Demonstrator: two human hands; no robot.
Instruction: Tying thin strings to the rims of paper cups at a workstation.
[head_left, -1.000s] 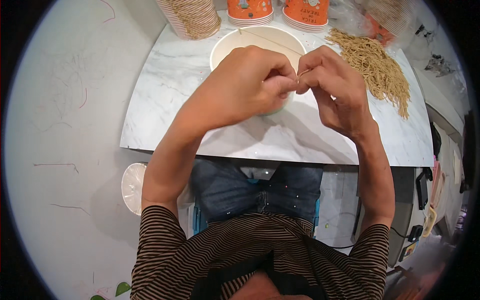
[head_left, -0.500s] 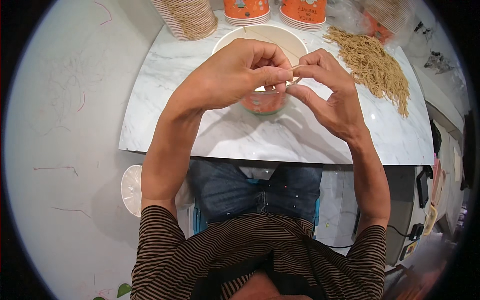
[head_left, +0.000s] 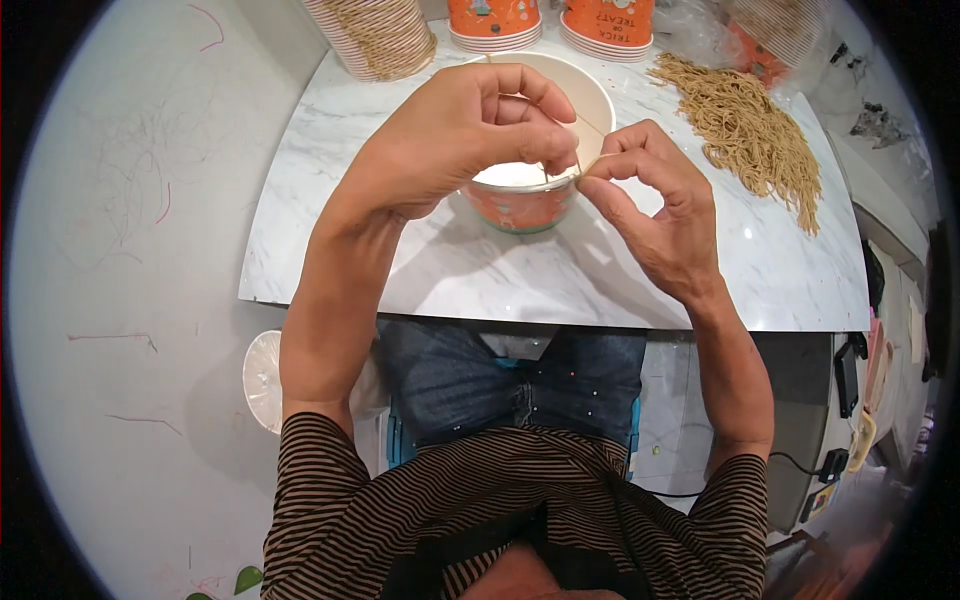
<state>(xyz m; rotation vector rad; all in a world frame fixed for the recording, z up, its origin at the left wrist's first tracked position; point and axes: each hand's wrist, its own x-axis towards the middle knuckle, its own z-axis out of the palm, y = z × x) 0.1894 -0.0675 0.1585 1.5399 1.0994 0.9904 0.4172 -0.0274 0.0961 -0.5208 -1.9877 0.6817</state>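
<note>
Two bare hands, both mine, work over the near rim of a large paper bucket [head_left: 522,209], close to each other but not touching. Right hand [head_left: 682,222]: thumb and forefinger pinched together on a thin tan string [head_left: 592,125], right at the rim of the bucket; the other fingers are curled in. Left hand [head_left: 455,125]: held above the opening from the left, thumb and fingers bent toward each other, with short lengths of string just below the fingertips; whether it grips them I cannot tell, as the fingers hide the contact. The string also runs across the bucket's mouth, partly behind my left hand. The bucket sits upright in front of me, white inside and orange outside, on a white marble-patterned table [head_left: 312,205]. To the right, well apart from the bucket, a loose heap of tan strings [head_left: 745,130] is spread near the table's edge. Along the far side: a leaning stack of paper buckets [head_left: 372,38] on the left, then two orange bucket stacks [head_left: 495,18] standing upside down, then clear plastic [head_left: 690,28]. Below the table edge, my jeans [head_left: 450,380] and striped shirt [head_left: 520,480] show, with a white round container [head_left: 263,380] beside my left arm.
</note>
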